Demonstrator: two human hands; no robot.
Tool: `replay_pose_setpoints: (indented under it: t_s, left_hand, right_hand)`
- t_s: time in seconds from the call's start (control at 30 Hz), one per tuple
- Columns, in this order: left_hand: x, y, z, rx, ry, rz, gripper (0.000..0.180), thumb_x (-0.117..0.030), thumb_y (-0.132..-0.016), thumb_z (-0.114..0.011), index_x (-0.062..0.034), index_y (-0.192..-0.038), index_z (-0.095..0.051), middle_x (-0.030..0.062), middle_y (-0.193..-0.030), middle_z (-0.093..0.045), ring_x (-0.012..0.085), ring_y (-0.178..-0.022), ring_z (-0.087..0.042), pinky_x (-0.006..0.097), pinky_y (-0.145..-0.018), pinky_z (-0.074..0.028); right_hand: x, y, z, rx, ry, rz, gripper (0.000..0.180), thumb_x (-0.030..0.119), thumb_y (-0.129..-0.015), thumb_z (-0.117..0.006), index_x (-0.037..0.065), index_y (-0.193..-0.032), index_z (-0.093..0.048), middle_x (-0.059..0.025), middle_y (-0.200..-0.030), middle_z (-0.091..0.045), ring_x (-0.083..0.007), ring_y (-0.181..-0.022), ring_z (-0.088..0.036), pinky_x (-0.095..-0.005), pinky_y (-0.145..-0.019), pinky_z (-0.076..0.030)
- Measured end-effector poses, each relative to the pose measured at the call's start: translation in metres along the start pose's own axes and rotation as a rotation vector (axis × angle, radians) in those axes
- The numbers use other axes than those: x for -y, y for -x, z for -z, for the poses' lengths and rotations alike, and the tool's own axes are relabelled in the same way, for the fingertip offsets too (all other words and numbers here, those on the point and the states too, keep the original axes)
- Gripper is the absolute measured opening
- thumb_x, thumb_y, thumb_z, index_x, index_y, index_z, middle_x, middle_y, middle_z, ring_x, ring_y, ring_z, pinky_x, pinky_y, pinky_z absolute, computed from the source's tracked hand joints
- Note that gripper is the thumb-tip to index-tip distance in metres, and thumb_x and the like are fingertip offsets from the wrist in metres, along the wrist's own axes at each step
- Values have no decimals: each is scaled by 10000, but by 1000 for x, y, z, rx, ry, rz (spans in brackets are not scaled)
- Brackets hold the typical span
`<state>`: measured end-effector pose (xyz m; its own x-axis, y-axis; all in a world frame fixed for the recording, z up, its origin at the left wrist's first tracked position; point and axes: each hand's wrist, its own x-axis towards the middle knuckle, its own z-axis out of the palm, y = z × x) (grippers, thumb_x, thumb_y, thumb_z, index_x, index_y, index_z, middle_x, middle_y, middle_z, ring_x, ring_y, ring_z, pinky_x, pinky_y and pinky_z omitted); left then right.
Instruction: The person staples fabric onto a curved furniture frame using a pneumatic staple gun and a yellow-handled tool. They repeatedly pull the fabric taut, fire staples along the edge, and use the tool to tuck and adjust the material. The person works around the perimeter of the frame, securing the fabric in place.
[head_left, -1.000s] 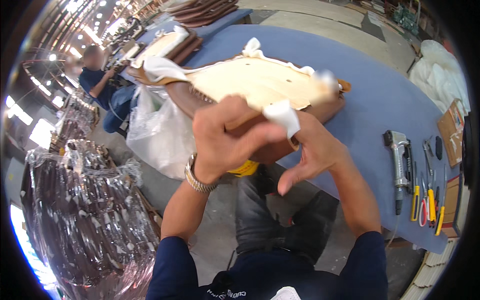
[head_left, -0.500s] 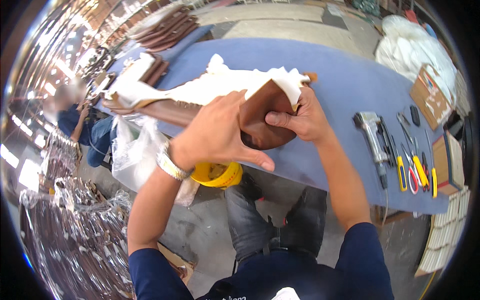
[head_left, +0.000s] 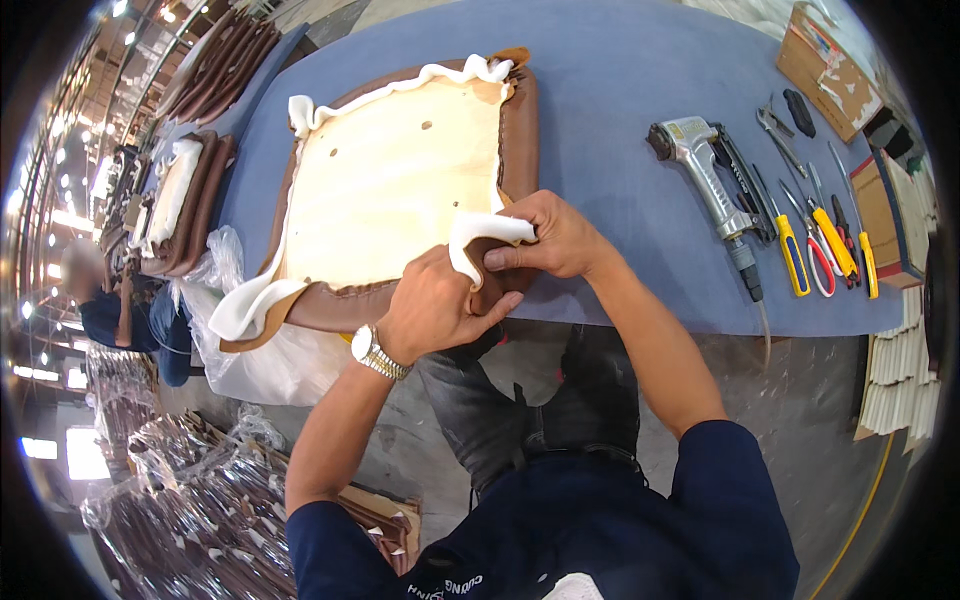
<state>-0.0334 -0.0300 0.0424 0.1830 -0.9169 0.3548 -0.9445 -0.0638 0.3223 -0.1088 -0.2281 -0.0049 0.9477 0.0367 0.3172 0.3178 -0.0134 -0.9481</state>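
Note:
A seat cushion (head_left: 390, 200) lies underside up at the table's near edge, its pale wooden board bare in the middle. Brown leather-like cover (head_left: 345, 305) wraps the rim, with white padding ruffled along the edges. At the near right corner a loose flap (head_left: 490, 232) of cover and padding stands up. My right hand (head_left: 560, 238) pinches this flap, thumb on the brown side. My left hand (head_left: 435, 310) grips the near rim beside the corner, its thumb stretched below the flap; its fingertips are partly hidden. Another loose flap (head_left: 245, 315) sticks out at the near left corner.
On the blue tabletop (head_left: 620, 110) at right lie a staple gun (head_left: 705, 175) with a hose, yellow-handled screwdrivers (head_left: 793, 260), red-handled cutters (head_left: 822, 270) and boxes (head_left: 830, 75). Stacked brown cushions (head_left: 205, 200) sit at left. A seated person (head_left: 110, 310) is beyond them.
The cushion has dropped from a tilt to lie flat, its board now showing. My hands have come with it, still at the corner flap. The view has shifted.

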Motion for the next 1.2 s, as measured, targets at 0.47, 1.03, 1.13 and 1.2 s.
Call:
replay_pose_setpoints:
  t_s: [0.47,1.03,1.13,1.2]
  left_hand:
    - [-11,11,-25,-121,122,283,330,-301,-811,-836,-30,-743,-661,127,-716,-628,343,-658,-641,437,-616,-521]
    - [-7,36,-32,-423,248,486,141,-27,-712,-722,22,-842,-744,62,-1039,-668,304,-714,-668,414,-644,-520]
    - [-4,34,-36,-451,263,518,108,-34,-724,-734,24,-814,-737,58,-1048,-685,306,-717,-677,399,-661,-531]
    - [-6,36,-31,-434,252,571,111,-67,-755,-770,21,-814,-742,61,-1044,-699,303,-737,-687,395,-672,-535]
  right_hand:
    - [0,0,-2,-140,325,45,276,274,-848,-846,27,-931,-754,-36,-732,-690,-88,-701,-596,-324,-641,-473]
    - [68,91,180,-553,1348,-705,480,244,-873,-772,-37,-1215,-587,-190,-996,-707,-313,-874,-692,-408,-772,-544]
    - [109,79,158,-610,1028,-573,377,228,-913,-739,-53,-1130,-612,-109,-850,-679,-167,-689,-636,-323,-640,-520]
    - [142,69,87,-572,1057,-454,299,210,-945,-705,-45,-1082,-629,-58,-785,-645,-116,-634,-585,-290,-607,-496]
